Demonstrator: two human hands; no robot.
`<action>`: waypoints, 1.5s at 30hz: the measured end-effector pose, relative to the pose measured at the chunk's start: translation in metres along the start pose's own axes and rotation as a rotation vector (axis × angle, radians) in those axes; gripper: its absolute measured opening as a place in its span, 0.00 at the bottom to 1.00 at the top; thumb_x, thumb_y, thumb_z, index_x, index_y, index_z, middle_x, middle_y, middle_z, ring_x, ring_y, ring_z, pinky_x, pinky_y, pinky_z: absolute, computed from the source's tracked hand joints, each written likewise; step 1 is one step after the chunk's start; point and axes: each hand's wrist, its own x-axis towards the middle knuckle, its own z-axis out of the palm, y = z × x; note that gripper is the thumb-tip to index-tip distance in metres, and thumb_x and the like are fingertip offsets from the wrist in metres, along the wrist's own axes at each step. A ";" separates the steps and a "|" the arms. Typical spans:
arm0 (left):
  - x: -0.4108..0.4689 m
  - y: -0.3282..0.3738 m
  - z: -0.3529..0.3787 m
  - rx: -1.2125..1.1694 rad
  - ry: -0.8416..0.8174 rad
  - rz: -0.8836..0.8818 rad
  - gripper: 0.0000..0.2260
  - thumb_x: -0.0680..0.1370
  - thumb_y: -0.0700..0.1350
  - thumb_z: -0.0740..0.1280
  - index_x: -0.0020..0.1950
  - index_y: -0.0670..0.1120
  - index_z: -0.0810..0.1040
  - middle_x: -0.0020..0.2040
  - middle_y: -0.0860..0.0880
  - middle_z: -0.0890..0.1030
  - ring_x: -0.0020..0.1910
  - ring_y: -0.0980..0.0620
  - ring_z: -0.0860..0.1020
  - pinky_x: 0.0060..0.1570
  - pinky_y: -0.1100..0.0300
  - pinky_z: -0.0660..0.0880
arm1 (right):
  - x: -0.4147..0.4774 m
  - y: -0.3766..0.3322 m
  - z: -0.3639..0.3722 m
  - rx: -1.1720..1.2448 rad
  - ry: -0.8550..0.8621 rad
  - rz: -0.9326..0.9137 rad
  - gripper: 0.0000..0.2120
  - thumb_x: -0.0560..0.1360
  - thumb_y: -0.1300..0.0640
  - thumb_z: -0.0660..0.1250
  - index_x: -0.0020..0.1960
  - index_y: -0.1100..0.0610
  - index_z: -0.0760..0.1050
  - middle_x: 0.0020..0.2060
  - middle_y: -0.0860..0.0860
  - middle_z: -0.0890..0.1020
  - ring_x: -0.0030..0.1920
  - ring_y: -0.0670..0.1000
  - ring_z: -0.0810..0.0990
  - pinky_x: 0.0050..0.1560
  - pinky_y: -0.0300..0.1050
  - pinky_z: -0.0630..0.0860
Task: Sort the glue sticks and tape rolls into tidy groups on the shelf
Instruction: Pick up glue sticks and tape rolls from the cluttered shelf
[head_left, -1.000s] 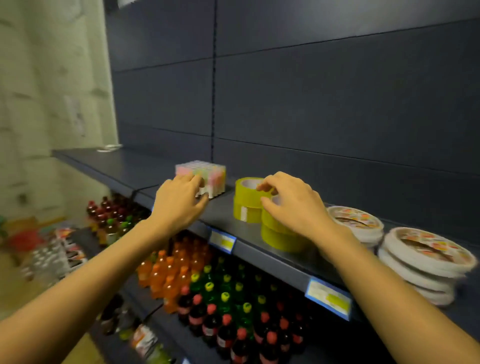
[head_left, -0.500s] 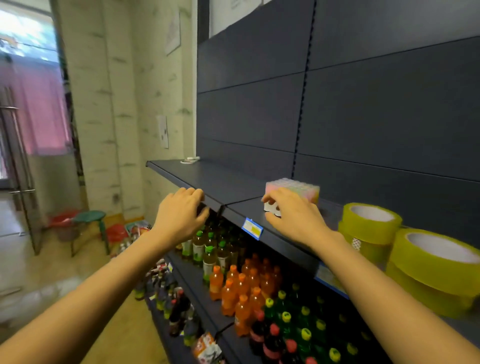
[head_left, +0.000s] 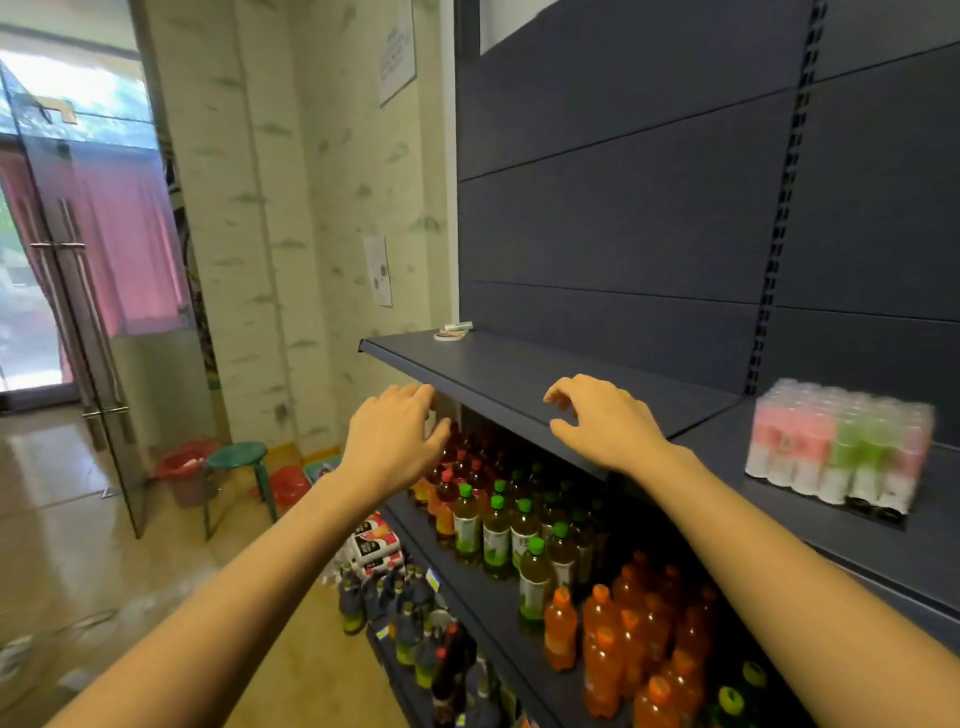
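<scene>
A shrink-wrapped block of glue sticks in pink, green and white stands on the dark shelf at the right. At the shelf's far left end lie a small flat tape roll and a single glue stick. My left hand hovers in front of the shelf's front edge with loosely bent fingers, holding nothing. Above the bare shelf board, my right hand hangs with relaxed, slightly curled fingers, also holding nothing. The yellow tape rolls are out of view.
Below the shelf stand rows of green-capped and orange drink bottles. A green stool and a red bucket stand on the floor at the left, near a glass door.
The view has swung left; the yellow tape rolls have left the frame. My right hand has come off the glue stick block and moved left over the bare shelf. My left hand has shifted left too.
</scene>
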 end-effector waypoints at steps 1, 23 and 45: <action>0.006 -0.009 0.006 -0.009 0.007 -0.001 0.13 0.78 0.53 0.58 0.55 0.46 0.73 0.54 0.48 0.79 0.54 0.47 0.75 0.48 0.55 0.69 | 0.013 -0.004 0.006 -0.003 -0.008 0.003 0.15 0.77 0.52 0.61 0.64 0.49 0.70 0.61 0.46 0.74 0.59 0.51 0.75 0.52 0.48 0.71; 0.213 -0.199 0.195 -0.034 -0.007 -0.087 0.13 0.78 0.53 0.58 0.54 0.46 0.74 0.52 0.49 0.79 0.52 0.49 0.75 0.48 0.56 0.70 | 0.352 -0.002 0.154 -0.063 -0.131 0.038 0.12 0.77 0.53 0.62 0.60 0.51 0.73 0.58 0.50 0.77 0.57 0.53 0.76 0.56 0.50 0.75; 0.376 -0.436 0.342 -0.161 -0.082 0.129 0.11 0.78 0.54 0.58 0.52 0.49 0.74 0.51 0.50 0.79 0.50 0.50 0.75 0.48 0.58 0.70 | 0.592 -0.037 0.292 -0.155 -0.051 0.559 0.15 0.78 0.51 0.60 0.62 0.55 0.73 0.58 0.55 0.77 0.57 0.57 0.76 0.49 0.47 0.71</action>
